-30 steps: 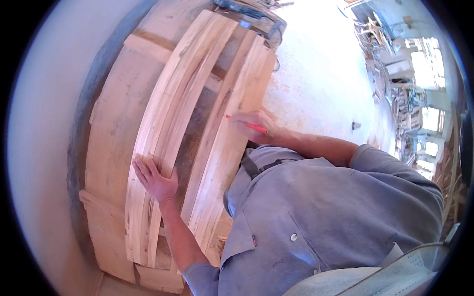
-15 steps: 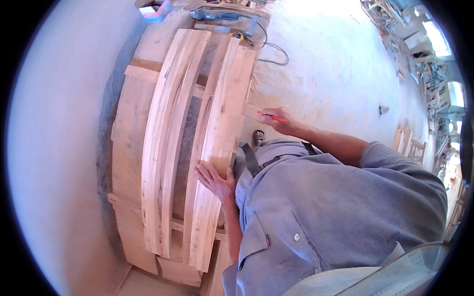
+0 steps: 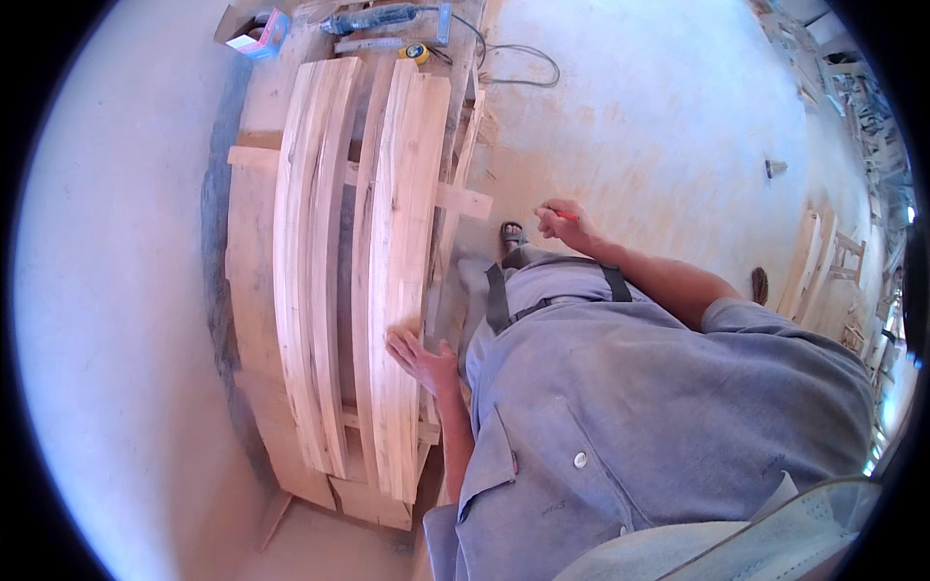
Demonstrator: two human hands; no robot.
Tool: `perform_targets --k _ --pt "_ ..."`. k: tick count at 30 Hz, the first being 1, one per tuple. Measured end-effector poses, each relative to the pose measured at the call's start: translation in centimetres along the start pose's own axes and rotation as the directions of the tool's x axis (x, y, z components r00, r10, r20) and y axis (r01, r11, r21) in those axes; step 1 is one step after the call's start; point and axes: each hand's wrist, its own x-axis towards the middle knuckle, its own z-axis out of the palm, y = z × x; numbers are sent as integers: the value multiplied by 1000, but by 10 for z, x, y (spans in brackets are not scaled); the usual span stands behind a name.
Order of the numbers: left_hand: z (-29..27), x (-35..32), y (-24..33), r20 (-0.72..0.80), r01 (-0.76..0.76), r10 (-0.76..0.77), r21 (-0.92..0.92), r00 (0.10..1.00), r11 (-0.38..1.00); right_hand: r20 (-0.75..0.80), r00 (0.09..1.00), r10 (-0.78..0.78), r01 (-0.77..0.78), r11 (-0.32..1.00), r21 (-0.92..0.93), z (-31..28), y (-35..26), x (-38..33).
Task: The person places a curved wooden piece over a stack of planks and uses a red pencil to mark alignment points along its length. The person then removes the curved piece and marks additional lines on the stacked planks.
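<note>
Several long pale wooden planks point(image 3: 397, 242) lie side by side on a wooden workbench point(image 3: 254, 281). My left hand point(image 3: 418, 356) rests flat, fingers spread, on the near edge of the rightmost plank. My right hand point(image 3: 562, 223) is held out over the floor to the right of the bench, closed around a thin red pencil point(image 3: 560, 214). My blue shirt fills the lower right of the view.
At the bench's far end lie a power tool point(image 3: 373, 19) with a cable point(image 3: 523, 60), a yellow tape measure point(image 3: 414, 52) and a small box point(image 3: 266, 29). A pale wall runs along the left. Dusty floor spreads right, with wooden frames point(image 3: 833, 261) at the far right.
My left hand slid from the left planks to the edge of the rightmost plank. My right hand with the pencil left the plank and swung right, over the floor.
</note>
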Motion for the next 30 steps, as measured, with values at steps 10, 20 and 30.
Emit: perform_targets --k 10,20,30 --pt "14 -88 -93 278 750 -729 41 626 660 118 990 -80 12 871 490 63 -42 125" --pt "27 -25 -83 573 -6 -751 -794 327 -608 87 992 92 -113 952 283 101 -81 209" --pt "26 -12 -58 595 -48 -789 -793 153 -607 -74 971 228 -186 913 364 126 -98 210"
